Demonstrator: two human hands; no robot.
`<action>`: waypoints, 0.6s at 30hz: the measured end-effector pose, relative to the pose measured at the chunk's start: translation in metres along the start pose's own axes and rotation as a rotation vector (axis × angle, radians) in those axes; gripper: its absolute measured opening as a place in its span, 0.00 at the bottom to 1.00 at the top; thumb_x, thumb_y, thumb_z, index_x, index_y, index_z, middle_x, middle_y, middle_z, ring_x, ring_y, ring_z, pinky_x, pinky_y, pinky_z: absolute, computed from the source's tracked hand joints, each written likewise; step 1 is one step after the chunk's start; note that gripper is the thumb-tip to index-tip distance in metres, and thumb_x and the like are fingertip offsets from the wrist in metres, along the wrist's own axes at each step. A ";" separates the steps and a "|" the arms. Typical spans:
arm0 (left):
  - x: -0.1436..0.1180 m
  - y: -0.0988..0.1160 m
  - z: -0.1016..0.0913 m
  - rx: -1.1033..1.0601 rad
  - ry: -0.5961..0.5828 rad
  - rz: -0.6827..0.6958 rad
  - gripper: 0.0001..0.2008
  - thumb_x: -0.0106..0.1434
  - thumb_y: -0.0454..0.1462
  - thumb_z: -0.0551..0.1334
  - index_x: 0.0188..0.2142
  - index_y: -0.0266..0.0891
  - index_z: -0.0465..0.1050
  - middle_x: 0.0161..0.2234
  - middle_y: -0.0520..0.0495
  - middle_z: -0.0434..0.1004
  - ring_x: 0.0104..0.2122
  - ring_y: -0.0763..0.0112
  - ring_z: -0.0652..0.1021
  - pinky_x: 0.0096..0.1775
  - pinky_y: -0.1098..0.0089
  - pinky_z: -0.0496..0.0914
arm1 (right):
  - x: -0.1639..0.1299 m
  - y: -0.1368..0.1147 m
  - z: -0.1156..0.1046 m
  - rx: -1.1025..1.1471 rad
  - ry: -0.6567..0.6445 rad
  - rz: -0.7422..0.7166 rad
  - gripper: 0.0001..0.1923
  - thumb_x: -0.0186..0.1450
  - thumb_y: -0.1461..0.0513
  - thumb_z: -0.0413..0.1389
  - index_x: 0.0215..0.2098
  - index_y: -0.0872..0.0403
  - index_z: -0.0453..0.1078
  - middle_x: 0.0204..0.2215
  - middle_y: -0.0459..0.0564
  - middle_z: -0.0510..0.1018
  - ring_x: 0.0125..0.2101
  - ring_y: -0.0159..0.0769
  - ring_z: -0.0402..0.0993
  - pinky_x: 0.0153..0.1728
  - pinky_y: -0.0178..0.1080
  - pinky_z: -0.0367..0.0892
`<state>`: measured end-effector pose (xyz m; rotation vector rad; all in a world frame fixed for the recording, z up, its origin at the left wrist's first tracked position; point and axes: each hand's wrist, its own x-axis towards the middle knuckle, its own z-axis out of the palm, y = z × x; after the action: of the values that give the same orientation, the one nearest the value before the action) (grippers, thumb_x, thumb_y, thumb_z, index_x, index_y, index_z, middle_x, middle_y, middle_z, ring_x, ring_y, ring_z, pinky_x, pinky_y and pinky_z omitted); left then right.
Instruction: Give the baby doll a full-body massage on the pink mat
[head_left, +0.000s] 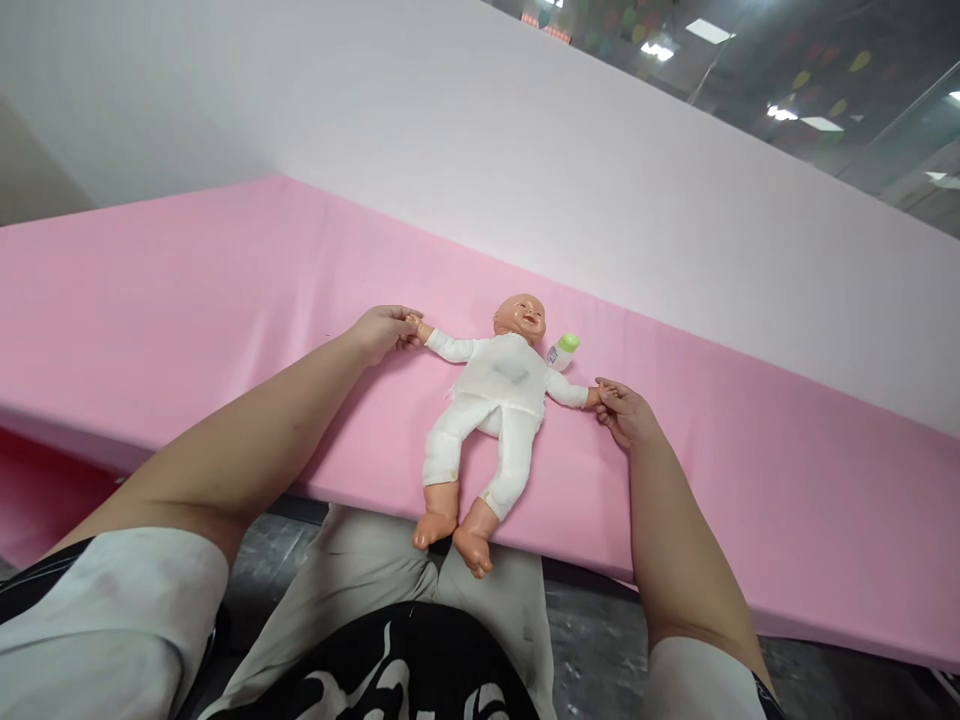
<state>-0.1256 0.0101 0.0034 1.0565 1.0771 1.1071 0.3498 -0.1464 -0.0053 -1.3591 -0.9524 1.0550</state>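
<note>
A baby doll (504,375) with a white cloth body lies on its back on the pink-covered table (360,440). Its head points to the wall, and its plastic feet hang over the front edge. My left hand (385,333) is closed around the doll's hand on the left side. On the other side my right hand (624,412) pinches the doll's other hand between thumb and fingers. Both doll arms are stretched outward. A small clear bottle (562,350) with a green cap lies beside the doll's shoulder, apart from my hands.
A white wall (480,150) rises behind the table, with a window (787,90) above it at the upper right. The table's front edge runs just before my legs (375,570). Grey floor (592,640) shows below.
</note>
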 end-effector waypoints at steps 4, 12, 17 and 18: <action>-0.003 0.002 -0.002 0.031 -0.026 0.009 0.11 0.52 0.27 0.72 0.36 0.35 0.77 0.26 0.46 0.79 0.23 0.69 0.79 0.29 0.69 0.74 | 0.000 0.001 0.003 -0.045 0.017 -0.009 0.26 0.49 0.55 0.77 0.41 0.53 0.75 0.22 0.41 0.74 0.17 0.25 0.64 0.16 0.29 0.59; -0.002 0.001 0.000 0.067 -0.007 0.029 0.07 0.60 0.34 0.72 0.31 0.37 0.75 0.25 0.45 0.79 0.21 0.71 0.77 0.25 0.71 0.71 | 0.005 0.007 0.007 -0.132 0.095 -0.014 0.25 0.58 0.43 0.72 0.32 0.51 0.70 0.12 0.37 0.65 0.12 0.25 0.55 0.12 0.29 0.51; -0.002 0.003 0.002 0.037 0.049 -0.019 0.02 0.64 0.31 0.67 0.34 0.35 0.78 0.26 0.45 0.80 0.21 0.71 0.77 0.28 0.70 0.74 | 0.006 0.007 0.007 -0.114 0.132 -0.019 0.25 0.59 0.43 0.70 0.40 0.53 0.76 0.18 0.39 0.69 0.14 0.24 0.56 0.13 0.29 0.53; -0.002 0.004 0.002 0.029 0.047 -0.028 0.01 0.63 0.31 0.67 0.34 0.35 0.78 0.26 0.44 0.80 0.22 0.71 0.77 0.29 0.69 0.75 | 0.006 0.007 0.006 -0.097 0.131 -0.015 0.25 0.59 0.45 0.71 0.43 0.53 0.77 0.19 0.39 0.71 0.14 0.24 0.57 0.13 0.29 0.54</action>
<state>-0.1244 0.0079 0.0076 1.0399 1.1445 1.1017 0.3451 -0.1398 -0.0124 -1.4801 -0.9247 0.9067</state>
